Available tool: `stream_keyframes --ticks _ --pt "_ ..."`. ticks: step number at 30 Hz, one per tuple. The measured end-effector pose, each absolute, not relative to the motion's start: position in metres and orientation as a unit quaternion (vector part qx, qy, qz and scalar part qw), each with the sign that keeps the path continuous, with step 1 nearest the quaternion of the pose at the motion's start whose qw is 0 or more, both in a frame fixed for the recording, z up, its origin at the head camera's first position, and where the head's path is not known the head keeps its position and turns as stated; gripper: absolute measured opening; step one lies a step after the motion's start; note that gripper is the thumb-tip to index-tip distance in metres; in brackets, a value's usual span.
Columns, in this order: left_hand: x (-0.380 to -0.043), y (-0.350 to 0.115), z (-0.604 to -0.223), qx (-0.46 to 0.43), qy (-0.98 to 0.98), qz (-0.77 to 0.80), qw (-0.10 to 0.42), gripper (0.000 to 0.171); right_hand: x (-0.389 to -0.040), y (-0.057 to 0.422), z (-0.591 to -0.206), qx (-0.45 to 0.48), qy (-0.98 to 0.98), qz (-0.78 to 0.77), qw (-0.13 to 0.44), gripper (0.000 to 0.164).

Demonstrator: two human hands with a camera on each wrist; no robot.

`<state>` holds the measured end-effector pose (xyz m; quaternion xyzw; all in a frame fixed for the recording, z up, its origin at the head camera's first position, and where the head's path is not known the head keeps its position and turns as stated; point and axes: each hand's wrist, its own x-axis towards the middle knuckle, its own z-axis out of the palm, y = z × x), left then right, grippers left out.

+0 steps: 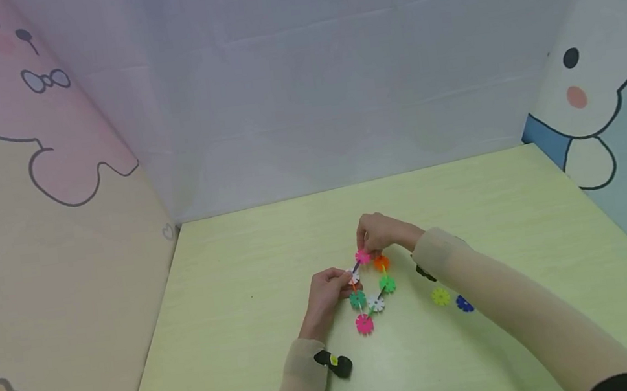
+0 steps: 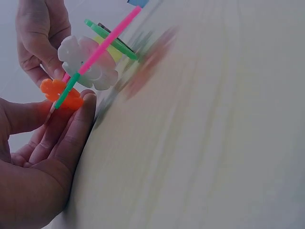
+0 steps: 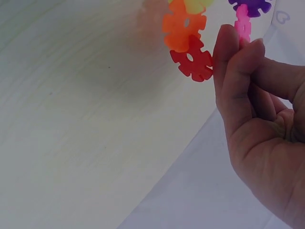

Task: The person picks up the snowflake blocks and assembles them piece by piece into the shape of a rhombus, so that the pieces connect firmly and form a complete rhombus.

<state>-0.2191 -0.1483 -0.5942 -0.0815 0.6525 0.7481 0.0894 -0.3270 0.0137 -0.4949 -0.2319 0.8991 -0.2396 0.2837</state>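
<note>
A chain of interlocking plastic snowflake discs, among them a bottom pink disc and a teal disc, curves into a loop between both hands. My left hand pinches its left side at a white disc, beside an orange disc. At the top, my right hand pinches a pink disc that adjoins a purple disc. Close to the right fingertips is the red disc, slotted to an orange one. Fingers hide whether red and pink join.
Two loose discs, one yellow and one blue, lie on the pale table by the right forearm. A white curtain hangs behind the table, with cartoon-printed panels at both sides.
</note>
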Motion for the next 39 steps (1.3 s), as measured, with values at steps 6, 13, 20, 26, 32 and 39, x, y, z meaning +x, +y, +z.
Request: stream_keyframes --ticks 6,13,20,26,32,39 --pt "-0.219 -0.147 -0.592 -0.085 0.659 0.742 0.086 0.021 -0.326 0.014 -0.493 -0.246 0.900 -0.231 0.276 0.007" --pt "-0.218 -0.147 -0.590 -0.089 0.650 0.748 0.099 0.018 -0.321 0.018 -0.490 -0.260 0.894 -0.246 0.268 0.006" --pt "-0.223 -0.147 -0.592 -0.088 0.658 0.740 0.112 0.027 -0.317 0.019 -0.495 -0.301 0.888 -0.258 0.231 0.010" --pt "-0.228 -0.145 -0.592 -0.066 0.651 0.746 0.129 0.031 -0.315 0.016 -0.502 -0.324 0.896 -0.230 0.198 0.008" --pt "-0.231 -0.143 -0.592 -0.067 0.667 0.733 0.119 0.028 -0.310 0.017 -0.504 -0.324 0.897 -0.234 0.187 0.007" --pt "-0.231 -0.142 -0.593 -0.083 0.702 0.703 0.076 0.024 -0.304 0.026 -0.498 -0.318 0.892 -0.280 0.157 0.010"
